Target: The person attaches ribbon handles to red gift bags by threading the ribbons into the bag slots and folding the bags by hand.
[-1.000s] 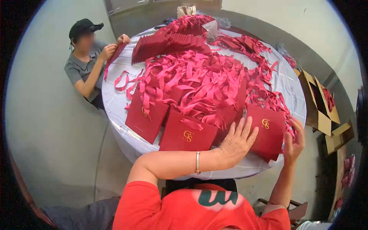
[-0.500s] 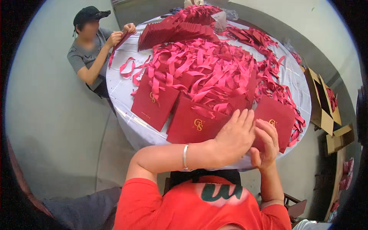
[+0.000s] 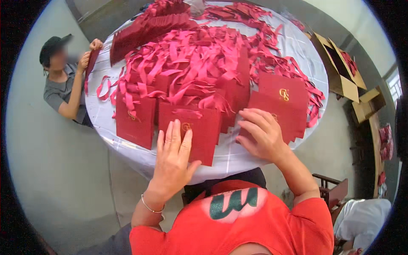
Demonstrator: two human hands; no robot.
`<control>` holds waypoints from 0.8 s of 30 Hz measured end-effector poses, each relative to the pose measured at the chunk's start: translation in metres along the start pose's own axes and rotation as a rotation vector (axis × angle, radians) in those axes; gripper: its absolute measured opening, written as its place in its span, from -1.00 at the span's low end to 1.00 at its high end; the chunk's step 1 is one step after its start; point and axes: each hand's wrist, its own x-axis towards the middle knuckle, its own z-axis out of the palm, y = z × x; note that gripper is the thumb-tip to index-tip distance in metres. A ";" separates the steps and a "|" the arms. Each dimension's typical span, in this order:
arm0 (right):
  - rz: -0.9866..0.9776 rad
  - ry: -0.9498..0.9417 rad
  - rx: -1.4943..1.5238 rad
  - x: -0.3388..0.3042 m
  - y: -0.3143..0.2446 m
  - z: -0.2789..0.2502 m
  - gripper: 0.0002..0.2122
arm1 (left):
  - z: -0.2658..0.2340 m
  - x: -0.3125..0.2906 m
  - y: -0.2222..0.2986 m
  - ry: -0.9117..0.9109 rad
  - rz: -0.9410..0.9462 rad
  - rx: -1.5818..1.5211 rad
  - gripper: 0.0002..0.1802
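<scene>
Dark red paper gift bags with gold lettering and pink ribbon handles cover the round table. My left hand (image 3: 172, 159) lies with outstretched fingers against the front of the middle bag (image 3: 199, 140). A bow of ribbon (image 3: 186, 113) crosses that bag's top edge. To the right, my right hand (image 3: 264, 135) is spread, its fingers over the left part of a small overlapping stack of flat bags (image 3: 282, 95); whether all its fingertips touch is hard to tell. Another bag (image 3: 135, 121) stands left of the middle one. Neither hand grips anything.
Behind lies a large heap of ribbons (image 3: 187, 59) over more bags, on a white tablecloth (image 3: 131, 155). At far left a person (image 3: 61, 78) in a cap holds a red bag (image 3: 90, 68). Open cardboard boxes (image 3: 340, 78) and a dark chair (image 3: 333, 191) stand at right.
My hands have moved apart: the left went from beside the right hand to the middle bag, the right slid a little left. The right-hand bags now overlap differently. The whole view has shifted.
</scene>
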 end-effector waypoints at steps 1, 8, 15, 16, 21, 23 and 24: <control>-0.013 0.022 0.013 0.003 0.002 0.001 -0.58 | 0.003 0.004 -0.001 0.035 0.008 0.015 -0.03; 0.005 0.069 0.025 0.011 0.001 -0.009 -0.67 | 0.011 0.031 0.005 0.068 -0.029 0.143 -0.07; -0.046 0.055 -0.044 -0.009 -0.003 -0.024 -0.68 | 0.007 0.027 0.039 0.096 0.135 0.032 -0.26; -0.040 0.036 -0.078 -0.014 -0.003 -0.025 -0.60 | 0.009 0.031 0.043 0.109 0.180 0.048 -0.29; 0.206 -0.025 -0.249 -0.020 -0.004 -0.061 -0.27 | 0.025 0.044 0.046 0.060 0.239 0.037 -0.21; 0.351 -0.037 -0.330 -0.024 0.001 -0.075 -0.12 | 0.021 0.048 0.048 0.046 0.234 0.022 -0.22; 0.374 -0.029 -0.357 -0.027 0.007 -0.079 -0.10 | 0.021 0.050 0.049 0.066 0.246 0.010 -0.23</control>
